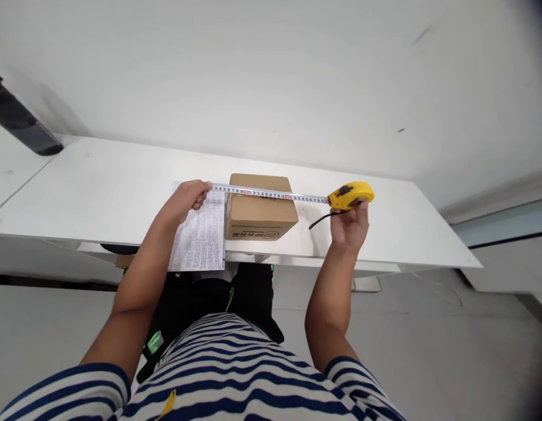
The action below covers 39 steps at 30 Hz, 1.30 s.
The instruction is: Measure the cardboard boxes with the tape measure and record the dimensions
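Note:
A brown cardboard box (260,211) sits near the front edge of the white table (99,187). My right hand (350,224) is closed round the yellow tape measure case (351,195), held just right of the box. The white tape blade (271,193) runs left from the case across the top of the box. My left hand (187,200) pinches the blade's free end, left of the box and above a printed sheet of paper (201,234). A black wrist cord (322,220) hangs from the case.
The printed sheet overhangs the table's front edge. A dark object (20,123) sticks out at the far left by the white wall (271,70). A black chair or bag (213,304) stands under the table in front of my striped shirt.

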Motion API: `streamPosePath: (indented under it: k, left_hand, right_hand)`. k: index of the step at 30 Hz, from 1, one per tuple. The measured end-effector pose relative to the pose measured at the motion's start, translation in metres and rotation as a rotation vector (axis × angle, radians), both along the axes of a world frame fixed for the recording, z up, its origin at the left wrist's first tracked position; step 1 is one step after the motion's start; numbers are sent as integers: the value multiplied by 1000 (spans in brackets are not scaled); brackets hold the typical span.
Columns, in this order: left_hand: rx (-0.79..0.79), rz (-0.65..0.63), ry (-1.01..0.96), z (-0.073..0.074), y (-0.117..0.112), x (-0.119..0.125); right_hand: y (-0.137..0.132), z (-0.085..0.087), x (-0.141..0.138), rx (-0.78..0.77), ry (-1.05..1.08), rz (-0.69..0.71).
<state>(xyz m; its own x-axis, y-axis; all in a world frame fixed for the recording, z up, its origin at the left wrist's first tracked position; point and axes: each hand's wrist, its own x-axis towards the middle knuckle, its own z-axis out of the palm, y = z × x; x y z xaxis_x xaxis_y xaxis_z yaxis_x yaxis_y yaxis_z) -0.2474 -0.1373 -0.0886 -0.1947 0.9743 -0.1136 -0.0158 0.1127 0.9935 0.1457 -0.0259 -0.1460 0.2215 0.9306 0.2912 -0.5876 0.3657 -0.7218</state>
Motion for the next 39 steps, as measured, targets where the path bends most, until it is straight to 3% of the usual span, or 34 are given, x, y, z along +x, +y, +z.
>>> streamPosePath:
  k: [3, 7, 11, 17, 39]
  left_hand:
    - [31, -74, 5, -14, 7, 20]
    - [148, 6, -62, -34, 21, 47]
    - [166, -24, -187, -45, 30, 57]
    - [194, -114, -287, -47, 23, 59]
    - [241, -121, -223, -49, 22, 58]
  right_hand:
    - [8, -8, -25, -8, -61, 37]
    - [2, -14, -57, -26, -169, 128]
    - [0, -12, -66, -29, -160, 122]
    - [-4, -13, -63, -32, -115, 128]
    - [-7, -9, -60, -64, -171, 102]
